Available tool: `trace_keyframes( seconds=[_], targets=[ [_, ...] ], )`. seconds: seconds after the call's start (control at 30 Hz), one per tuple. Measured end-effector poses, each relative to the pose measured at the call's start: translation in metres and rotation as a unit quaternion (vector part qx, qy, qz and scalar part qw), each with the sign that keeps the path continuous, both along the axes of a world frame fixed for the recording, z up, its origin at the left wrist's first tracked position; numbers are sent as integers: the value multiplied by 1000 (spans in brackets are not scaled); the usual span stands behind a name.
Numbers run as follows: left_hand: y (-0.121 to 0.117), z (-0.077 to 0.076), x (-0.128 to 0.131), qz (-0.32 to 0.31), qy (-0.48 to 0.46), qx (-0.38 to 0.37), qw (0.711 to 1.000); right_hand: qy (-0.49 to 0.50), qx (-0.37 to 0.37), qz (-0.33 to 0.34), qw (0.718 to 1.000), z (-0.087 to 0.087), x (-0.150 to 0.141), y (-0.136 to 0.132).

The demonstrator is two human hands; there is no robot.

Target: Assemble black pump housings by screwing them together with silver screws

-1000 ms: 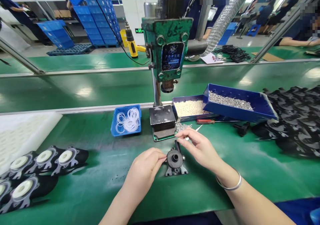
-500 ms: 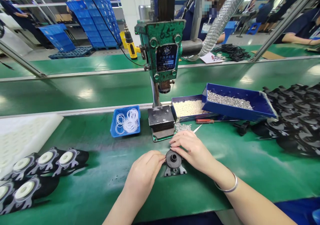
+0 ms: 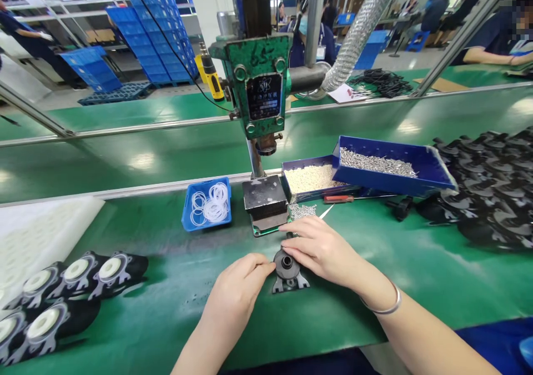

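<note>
A dark plastic part (image 3: pixel 286 270) with a round disc, a raised hollow hub and two grey feet lies on the green bench. My left hand (image 3: pixel 238 286) pinches the left rim of its disc between thumb and fingertips. My right hand (image 3: pixel 322 248) lies over the upper right of the part, fingers stretched and apart. Its lower fingertips touch the part's top, while the upper ones reach above it toward the press base (image 3: pixel 266 203). A dark stub of the part shows between those fingers. Just beyond, small shiny metal pieces (image 3: pixel 302 212) lie loose.
A green press head (image 3: pixel 260 86) stands over the base. To its left is a blue tray (image 3: pixel 188 211) of white rings. Right are blue bins of cream bits (image 3: pixel 312 178) and metal pins (image 3: pixel 377 163), a red-handled screwdriver (image 3: pixel 338 199) and piled black parts (image 3: pixel 495 197). Assembled parts (image 3: pixel 77 269) sit left.
My right hand's fingers have spread farther apart at the top of the part, baring its stub. My left hand keeps its pinch. The whole view has shifted slightly.
</note>
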State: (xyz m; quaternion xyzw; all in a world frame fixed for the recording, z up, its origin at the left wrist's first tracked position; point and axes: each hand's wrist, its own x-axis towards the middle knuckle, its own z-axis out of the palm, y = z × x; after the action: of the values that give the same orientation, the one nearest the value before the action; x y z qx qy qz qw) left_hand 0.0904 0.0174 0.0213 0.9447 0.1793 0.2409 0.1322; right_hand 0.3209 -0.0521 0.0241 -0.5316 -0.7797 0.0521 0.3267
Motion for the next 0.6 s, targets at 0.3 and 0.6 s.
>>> trace_keyframes(
  seconds=[0.3,0.6],
  targets=[
    [0,19,-3,66,-82,-93,990,-10,-6,-6,1000,-1,4,-4],
    [-27,-1,24,-35,-88,-93,991,93,34,-64,993,-1,8,1]
  ],
)
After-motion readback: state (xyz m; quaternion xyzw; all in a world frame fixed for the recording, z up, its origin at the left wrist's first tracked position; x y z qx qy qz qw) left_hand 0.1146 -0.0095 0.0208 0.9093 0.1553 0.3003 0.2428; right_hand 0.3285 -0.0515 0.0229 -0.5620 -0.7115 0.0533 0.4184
